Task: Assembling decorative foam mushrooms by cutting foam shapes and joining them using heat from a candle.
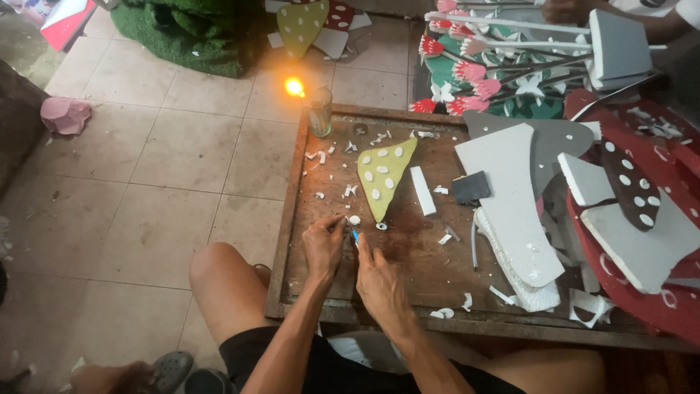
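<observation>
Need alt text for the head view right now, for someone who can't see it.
Seen from above, a seated person's left hand and right hand meet over a small blue tool on a wooden board, just below a yellow-green foam piece dotted white. White foam scraps lie right; a candle burns behind.

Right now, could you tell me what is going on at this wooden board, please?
A person sits at a low wooden board. The left hand and right hand meet over a small blue tool, beside a tiny white foam piece. Just ahead lies a yellow-green foam shape with white dots. White scraps are scattered around, and a candle flame burns at the far corner.
</observation>
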